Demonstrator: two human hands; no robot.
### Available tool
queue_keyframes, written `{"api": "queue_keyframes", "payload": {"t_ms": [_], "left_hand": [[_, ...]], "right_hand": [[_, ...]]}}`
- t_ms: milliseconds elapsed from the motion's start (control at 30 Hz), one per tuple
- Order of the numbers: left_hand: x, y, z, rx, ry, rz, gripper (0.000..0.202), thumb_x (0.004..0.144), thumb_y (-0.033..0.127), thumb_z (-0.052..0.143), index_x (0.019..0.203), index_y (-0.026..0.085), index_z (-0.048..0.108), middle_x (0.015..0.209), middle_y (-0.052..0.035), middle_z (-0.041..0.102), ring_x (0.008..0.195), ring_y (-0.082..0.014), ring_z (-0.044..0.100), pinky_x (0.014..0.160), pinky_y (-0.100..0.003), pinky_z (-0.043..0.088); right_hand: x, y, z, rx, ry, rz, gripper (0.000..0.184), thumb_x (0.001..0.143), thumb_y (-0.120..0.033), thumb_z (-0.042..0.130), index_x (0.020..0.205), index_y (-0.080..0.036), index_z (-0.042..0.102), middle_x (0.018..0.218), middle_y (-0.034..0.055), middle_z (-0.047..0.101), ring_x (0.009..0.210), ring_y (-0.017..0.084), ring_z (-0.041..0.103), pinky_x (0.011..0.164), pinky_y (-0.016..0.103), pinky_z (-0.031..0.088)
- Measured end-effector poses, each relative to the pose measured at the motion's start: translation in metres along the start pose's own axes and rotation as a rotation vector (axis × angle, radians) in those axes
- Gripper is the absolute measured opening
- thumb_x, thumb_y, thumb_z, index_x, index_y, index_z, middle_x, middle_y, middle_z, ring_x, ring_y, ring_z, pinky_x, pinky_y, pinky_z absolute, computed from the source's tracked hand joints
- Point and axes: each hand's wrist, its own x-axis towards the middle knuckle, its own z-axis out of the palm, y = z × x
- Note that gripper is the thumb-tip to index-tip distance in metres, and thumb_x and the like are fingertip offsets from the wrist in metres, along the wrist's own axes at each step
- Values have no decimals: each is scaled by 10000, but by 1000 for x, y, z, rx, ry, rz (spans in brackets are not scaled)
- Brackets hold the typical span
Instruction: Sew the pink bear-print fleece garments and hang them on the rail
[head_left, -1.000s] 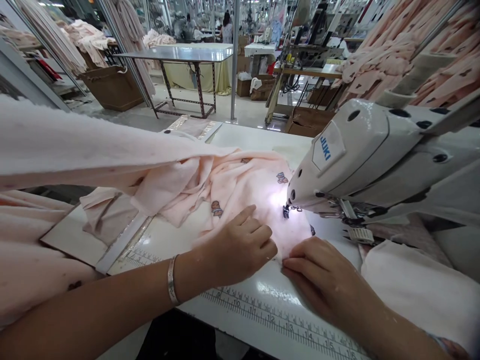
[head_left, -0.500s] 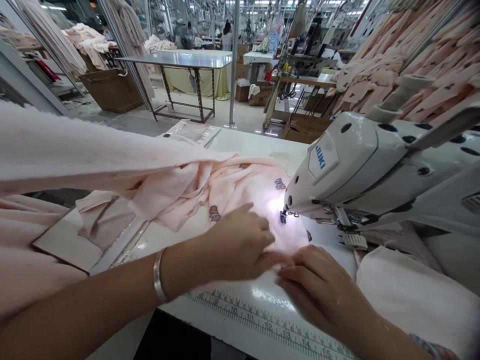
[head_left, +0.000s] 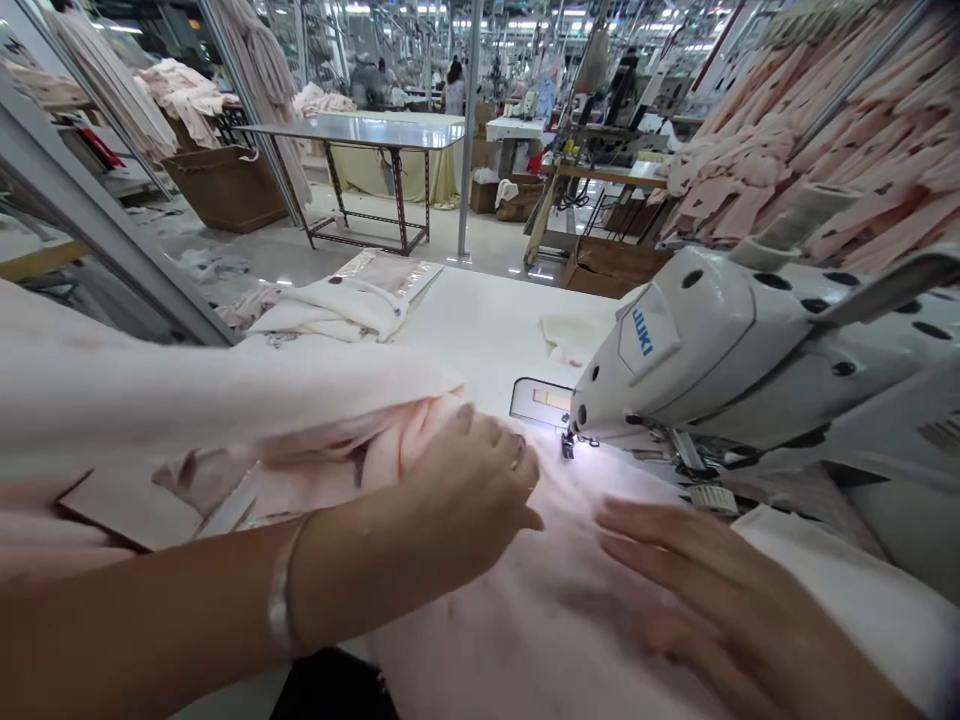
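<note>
Pale pink fleece fabric (head_left: 540, 590) spreads over the sewing machine bed and down its front edge, with a thick fold rising at the left. My left hand (head_left: 469, 490), wearing a silver bangle, has its fingers curled into the fabric left of the presser foot (head_left: 568, 444). My right hand (head_left: 697, 580) lies flat on the cloth to the right, fingers stretched out and slightly blurred. A lit white sewing machine (head_left: 675, 330) stands over the fabric's far edge, which lies close to the presser foot.
Folded white cloth (head_left: 330, 310) and a plastic-wrapped packet (head_left: 386, 270) sit at the table's back left. A white piece of cloth (head_left: 840, 570) lies at the right. Beyond stand a metal-topped table (head_left: 360, 128), cardboard boxes (head_left: 611, 262) and hanging pink garments (head_left: 847, 140).
The fabric has been pulled toward me, covering the ruler markings and baring the machine bed behind. My hands have moved apart; the right has flattened out and the left has curled.
</note>
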Motion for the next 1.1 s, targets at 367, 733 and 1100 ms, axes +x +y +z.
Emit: {"api": "queue_keyframes", "payload": {"t_ms": [367,733,1100], "left_hand": [[-52,-76,-29,-18,-148,-17,484,935,428,434,1372,220,423,1442,-97,399,1326,-284,348,1054,-430,300],[40,7,7,-348,-135,285,73,843,182,565,777,168,536,809,-24,572,745,-160,495,661,-282,386],[23,-3,17,-489,122,467,165,868,46,425,790,164,510,841,-28,642,766,-131,522,725,-274,422]], "right_hand": [[-42,2,16,-127,-156,62,531,925,-376,478,1404,-174,371,1409,84,455,1303,259,399,1026,470,372],[-25,-3,11,28,-61,243,247,848,-186,541,1094,-193,570,946,68,557,862,206,518,795,415,421],[12,-18,35,74,4,295,181,887,-155,430,753,-185,547,708,26,523,682,178,417,646,321,272]]}}
